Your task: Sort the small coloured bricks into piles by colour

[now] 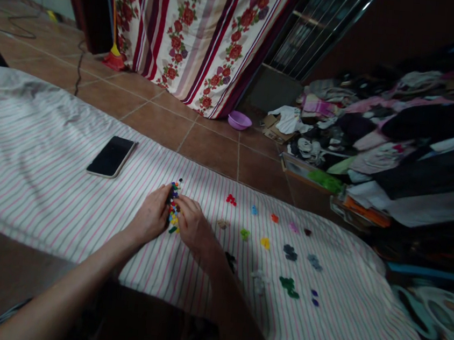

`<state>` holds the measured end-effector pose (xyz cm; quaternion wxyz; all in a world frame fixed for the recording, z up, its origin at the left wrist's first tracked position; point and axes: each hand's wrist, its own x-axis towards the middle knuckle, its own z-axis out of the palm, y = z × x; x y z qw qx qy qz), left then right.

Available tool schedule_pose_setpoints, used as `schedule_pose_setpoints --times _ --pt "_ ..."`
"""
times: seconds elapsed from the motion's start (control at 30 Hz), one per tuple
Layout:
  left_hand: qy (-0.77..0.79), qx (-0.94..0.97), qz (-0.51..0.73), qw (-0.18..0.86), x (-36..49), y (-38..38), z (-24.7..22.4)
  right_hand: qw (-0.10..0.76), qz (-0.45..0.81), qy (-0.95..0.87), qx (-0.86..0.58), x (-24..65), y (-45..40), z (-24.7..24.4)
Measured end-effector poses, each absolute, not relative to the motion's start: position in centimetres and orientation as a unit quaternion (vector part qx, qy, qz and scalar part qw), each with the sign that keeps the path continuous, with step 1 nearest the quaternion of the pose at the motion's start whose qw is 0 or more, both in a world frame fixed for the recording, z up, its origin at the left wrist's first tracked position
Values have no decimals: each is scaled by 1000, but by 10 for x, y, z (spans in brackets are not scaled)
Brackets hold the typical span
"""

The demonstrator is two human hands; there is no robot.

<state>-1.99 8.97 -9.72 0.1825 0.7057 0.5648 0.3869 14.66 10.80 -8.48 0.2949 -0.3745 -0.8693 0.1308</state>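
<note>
Curling in from either side, the left hand and right hand flank a pile of small mixed-colour pieces, their fingers bent and close together with only a narrow gap between the two hands. Whether either one pinches a piece is too small to tell. The pile lies on the worktop, which is covered in striped cloth, and a dark piece sits just beyond its far end.

To the right of the hands, small single-colour groups stand apart in rough rows. Farthest are red pieces, light blue pieces, orange pieces, pink pieces and maroon pieces. Next come tan pieces, lime pieces, yellow pieces and two grey groups. Nearest, beside the right forearm, are blackish, whitish, green and purple ones.

Left of the pile, a phone lies flat, its screen dark. Past the worktop, a purple basin rests on the tiled floor near a flowered curtain, with a broom by the curtain's left edge. Heaped clothes fill the right side.
</note>
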Motion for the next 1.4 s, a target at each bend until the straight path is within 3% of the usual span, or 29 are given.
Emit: schedule_pose_setpoints --times 0.4,0.53,0.7,0.97,1.4 --pt "558 600 422 388 -24 112 -84 313 138 -877 -336 163 93 -80" --pt "590 595 410 359 -26 120 -79 342 122 -840 -404 169 96 -77" --pt "648 607 363 283 -27 127 -74 297 107 -808 -498 170 96 -78" --pt "619 691 307 213 -21 126 -71 255 145 -821 -490 162 97 -68" --pt "557 633 382 378 -29 111 -56 335 190 -813 -437 153 121 -72"
